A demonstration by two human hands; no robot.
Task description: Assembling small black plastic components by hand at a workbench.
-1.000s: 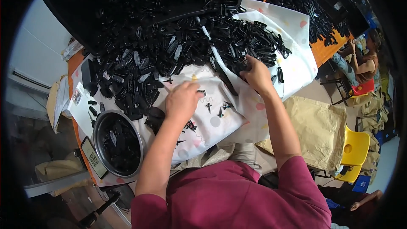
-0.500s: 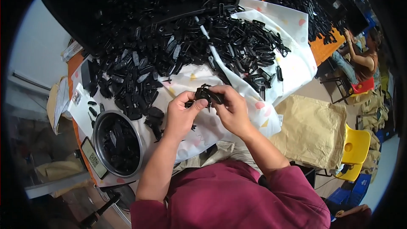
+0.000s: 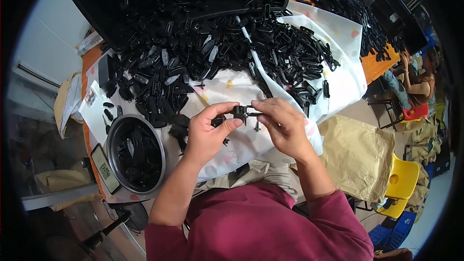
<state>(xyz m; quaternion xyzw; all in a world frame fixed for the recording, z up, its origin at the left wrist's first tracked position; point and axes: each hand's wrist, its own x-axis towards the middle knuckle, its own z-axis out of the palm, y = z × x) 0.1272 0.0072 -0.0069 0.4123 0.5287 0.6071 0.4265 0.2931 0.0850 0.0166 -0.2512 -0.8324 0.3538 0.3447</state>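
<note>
Over the near edge of the table, both hands meet at a small black plastic part (image 3: 239, 111). My left hand (image 3: 207, 133) pinches its left end between thumb and forefinger. Closed on the right end is my right hand (image 3: 288, 129), its fingertips around a thin dark piece with a shiny bit at the middle. Whether that piece is joined to the part I cannot tell. Just beyond the hands spreads a heap of similar black plastic parts (image 3: 164, 75) on a white patterned cloth (image 3: 227, 86). A few loose black parts lie beside my left hand.
A steel bowl (image 3: 163, 164) of black parts stands at the left, beside a phone (image 3: 105, 169). Behind the heap is a large black bin (image 3: 92, 17). At right are brown paper (image 3: 355, 157), a yellow chair (image 3: 403, 179) and a seated person (image 3: 419, 87).
My hands have moved slightly apart, and the right hand has turned, its fingers now straighter along the part. More of the part shows between them. The whole view has shifted a little.
</note>
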